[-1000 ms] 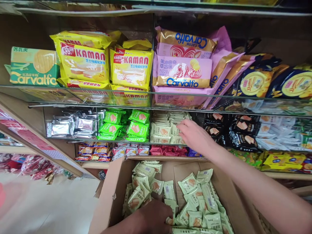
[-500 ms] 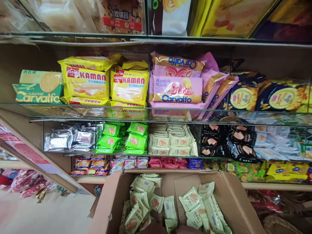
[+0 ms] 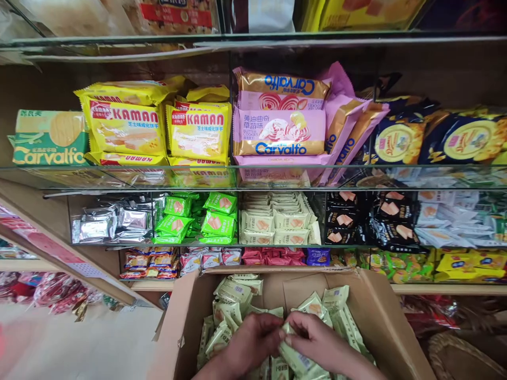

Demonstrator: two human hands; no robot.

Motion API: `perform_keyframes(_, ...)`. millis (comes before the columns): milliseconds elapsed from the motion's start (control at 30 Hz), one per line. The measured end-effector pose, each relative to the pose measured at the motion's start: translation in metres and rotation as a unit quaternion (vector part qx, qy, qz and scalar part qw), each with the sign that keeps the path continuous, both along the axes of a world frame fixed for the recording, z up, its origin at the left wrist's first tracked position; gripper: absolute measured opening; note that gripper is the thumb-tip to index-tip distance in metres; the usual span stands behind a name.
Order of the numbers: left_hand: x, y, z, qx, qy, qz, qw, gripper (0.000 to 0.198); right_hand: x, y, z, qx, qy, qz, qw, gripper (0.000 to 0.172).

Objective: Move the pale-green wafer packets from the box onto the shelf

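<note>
Over the open cardboard box (image 3: 380, 311), my two hands meet fingertip to fingertip. Between them is a pale green wafer snack packet (image 3: 299, 361), tilted, its lower end toward me. My right hand (image 3: 312, 335) is closed on its upper part, thumb across the wrapper. The fingers of my left hand (image 3: 255, 340) are curled and pinched at the packet's left edge, partly hiding it. Loose packets of the same kind lie in the box on the left (image 3: 229, 301) and the right (image 3: 344, 316), some covered by my hands and forearms.
Behind the box, a glass-fronted shelf holds neat rows of the same pale green packets (image 3: 275, 221), between green packets (image 3: 216, 216) and black packets (image 3: 343, 219). Above them stand yellow wafer packs (image 3: 124, 126) and pink cookie packs (image 3: 281, 126). A wicker basket (image 3: 463, 356) is at lower right.
Both hands have come up from the lower edge into the box and now grip a packet. The view has shifted slightly, so the upper shelves appear higher.
</note>
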State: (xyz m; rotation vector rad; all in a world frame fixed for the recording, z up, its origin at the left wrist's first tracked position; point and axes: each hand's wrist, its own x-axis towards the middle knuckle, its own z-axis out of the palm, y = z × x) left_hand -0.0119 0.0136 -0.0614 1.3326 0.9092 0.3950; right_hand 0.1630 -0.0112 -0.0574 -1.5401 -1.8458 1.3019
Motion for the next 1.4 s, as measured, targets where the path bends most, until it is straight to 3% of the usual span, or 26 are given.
perform_keyframes(133,0.004,0.007,0.004,-0.015,-0.040,0.101,0.994,0.041,-0.006,0.000,0.005,-0.030,0.110,-0.020,0.993,0.010)
perform_keyframes(233,0.003,0.009,0.010,-0.005,-0.061,0.172,0.983,0.039,-0.006,-0.001,0.005,-0.071,0.197,-0.031,0.977,0.024)
perform_keyframes(367,0.003,0.010,0.018,-0.020,-0.078,0.218,0.973,0.035,0.002,0.001,0.008,-0.038,0.186,-0.109,0.976,0.025)
perform_keyframes(667,0.005,0.007,0.028,-0.069,-0.119,0.203,0.970,0.033,0.004,-0.004,0.005,0.008,0.121,-0.115,0.986,0.031)
perform_keyframes(767,0.004,0.007,0.028,-0.079,-0.136,0.210,0.965,0.031,0.004,-0.005,0.004,0.033,0.104,-0.145,0.983,0.033)
perform_keyframes(900,0.003,0.008,0.027,-0.089,-0.181,0.211,0.956,0.029,0.004,-0.003,0.006,0.050,0.145,-0.189,0.970,0.034)
perform_keyframes(1100,0.005,0.009,0.025,-0.109,-0.260,0.206,0.937,0.023,0.003,-0.003,0.003,-0.011,0.267,-0.213,0.940,0.035)
perform_keyframes(1167,0.005,0.008,0.025,-0.117,-0.263,0.205,0.935,0.024,0.003,-0.004,0.002,0.029,0.234,-0.218,0.947,0.030)
perform_keyframes(1233,0.004,0.007,0.026,-0.135,-0.256,0.207,0.935,0.027,0.004,-0.005,0.003,0.136,0.172,-0.201,0.955,0.024)
perform_keyframes(1333,0.003,0.006,0.028,-0.189,-0.243,0.200,0.930,0.033,0.004,-0.007,0.007,0.304,0.105,-0.119,0.939,0.025)
perform_keyframes(1400,0.003,0.006,0.029,-0.205,-0.238,0.201,0.928,0.035,0.002,-0.009,0.010,0.349,0.080,-0.058,0.932,0.029)
